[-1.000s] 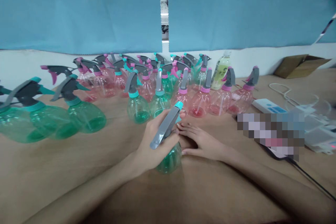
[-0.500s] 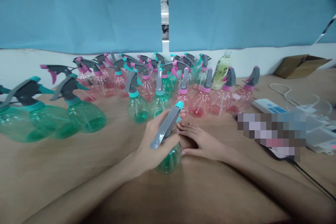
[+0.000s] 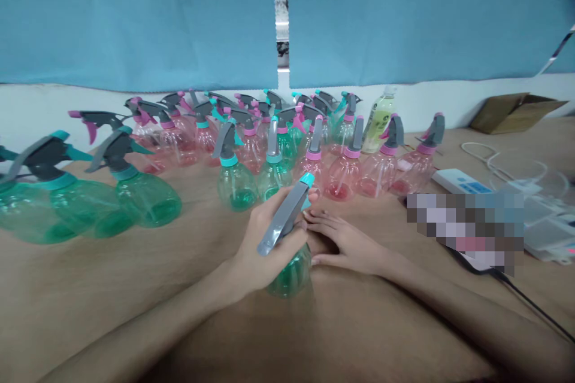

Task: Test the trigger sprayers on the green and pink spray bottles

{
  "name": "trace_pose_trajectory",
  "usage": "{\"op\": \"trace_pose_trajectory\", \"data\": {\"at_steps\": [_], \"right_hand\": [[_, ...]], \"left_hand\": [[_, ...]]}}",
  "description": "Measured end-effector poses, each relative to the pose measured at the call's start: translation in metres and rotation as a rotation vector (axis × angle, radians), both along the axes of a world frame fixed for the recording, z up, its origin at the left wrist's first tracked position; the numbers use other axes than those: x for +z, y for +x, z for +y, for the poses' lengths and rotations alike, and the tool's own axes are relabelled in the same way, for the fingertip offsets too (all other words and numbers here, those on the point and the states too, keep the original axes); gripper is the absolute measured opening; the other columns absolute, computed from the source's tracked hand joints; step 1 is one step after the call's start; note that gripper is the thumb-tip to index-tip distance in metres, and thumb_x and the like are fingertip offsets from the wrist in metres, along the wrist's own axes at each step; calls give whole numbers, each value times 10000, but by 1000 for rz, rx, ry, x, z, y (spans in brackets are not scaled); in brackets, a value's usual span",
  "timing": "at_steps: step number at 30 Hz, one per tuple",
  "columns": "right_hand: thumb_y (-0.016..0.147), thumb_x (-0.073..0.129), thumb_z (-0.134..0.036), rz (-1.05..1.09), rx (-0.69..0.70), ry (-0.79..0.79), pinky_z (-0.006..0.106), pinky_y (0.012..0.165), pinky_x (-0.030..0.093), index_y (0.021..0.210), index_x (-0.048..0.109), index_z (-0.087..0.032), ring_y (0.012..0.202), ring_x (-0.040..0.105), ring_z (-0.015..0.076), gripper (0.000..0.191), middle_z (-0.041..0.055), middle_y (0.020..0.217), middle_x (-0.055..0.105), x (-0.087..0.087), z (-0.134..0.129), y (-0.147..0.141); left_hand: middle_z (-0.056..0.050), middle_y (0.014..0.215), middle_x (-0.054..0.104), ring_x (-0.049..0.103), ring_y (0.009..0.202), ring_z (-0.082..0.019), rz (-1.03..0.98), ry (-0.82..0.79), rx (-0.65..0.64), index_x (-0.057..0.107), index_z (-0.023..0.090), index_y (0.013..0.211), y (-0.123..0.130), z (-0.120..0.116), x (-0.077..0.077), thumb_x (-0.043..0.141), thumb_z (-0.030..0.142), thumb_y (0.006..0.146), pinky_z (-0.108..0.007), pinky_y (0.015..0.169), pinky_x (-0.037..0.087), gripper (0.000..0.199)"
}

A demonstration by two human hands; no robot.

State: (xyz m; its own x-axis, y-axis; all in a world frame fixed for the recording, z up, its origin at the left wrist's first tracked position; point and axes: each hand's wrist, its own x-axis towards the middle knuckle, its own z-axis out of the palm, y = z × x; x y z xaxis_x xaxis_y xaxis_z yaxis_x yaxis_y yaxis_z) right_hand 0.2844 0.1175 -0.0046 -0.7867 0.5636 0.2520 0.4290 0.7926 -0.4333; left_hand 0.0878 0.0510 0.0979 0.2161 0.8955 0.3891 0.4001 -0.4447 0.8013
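My left hand (image 3: 256, 251) is wrapped round the neck of a green spray bottle (image 3: 290, 278) with a grey trigger head and a turquoise nozzle. The bottle stands on the brown table in front of me, its head pointing away to the right. My right hand (image 3: 344, 242) lies palm down just right of it, fingers stretched out and holding nothing. Its fingertips come close to the bottle; whether they touch it I cannot tell. Just beyond stand a pale green spray bottle (image 3: 238, 185) and a pink spray bottle (image 3: 344, 176).
Several green spray bottles (image 3: 150, 200) stand at the left, and more pink and green ones crowd the back. A labelled drink bottle (image 3: 380, 122) stands behind the pink row. To the right are a cardboard box (image 3: 507, 114), a white device (image 3: 462, 182), a blurred-out phone-like object (image 3: 467, 230) and cables.
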Motion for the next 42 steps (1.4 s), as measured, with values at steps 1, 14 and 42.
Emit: {"op": "trace_pose_trajectory", "data": {"at_steps": [1,14,42], "right_hand": [[787,535,-631,-2,0,1,497,1115,262,1393,386,-180,1353,320,263,770,125,1437,408,0,0,0],[789,550,-612,26,17,13,512,1109,266,1405,366,-211,1348,328,269,757,115,1436,410,-2,1,1],[785,538,-632,-14,-8,-10,492,1116,258,1376,409,-170,1353,321,261,761,122,1444,398,-1,0,1]], "left_hand": [[41,740,530,510,649,-113,0,0,4,529,211,941,0,0,0,492,94,717,-263,650,443,256],[27,749,558,531,647,-120,11,19,14,546,203,962,0,1,1,504,83,696,-258,619,455,295],[18,772,570,522,633,-120,6,-6,3,543,209,1051,0,0,2,500,104,703,-245,577,440,366]]}}
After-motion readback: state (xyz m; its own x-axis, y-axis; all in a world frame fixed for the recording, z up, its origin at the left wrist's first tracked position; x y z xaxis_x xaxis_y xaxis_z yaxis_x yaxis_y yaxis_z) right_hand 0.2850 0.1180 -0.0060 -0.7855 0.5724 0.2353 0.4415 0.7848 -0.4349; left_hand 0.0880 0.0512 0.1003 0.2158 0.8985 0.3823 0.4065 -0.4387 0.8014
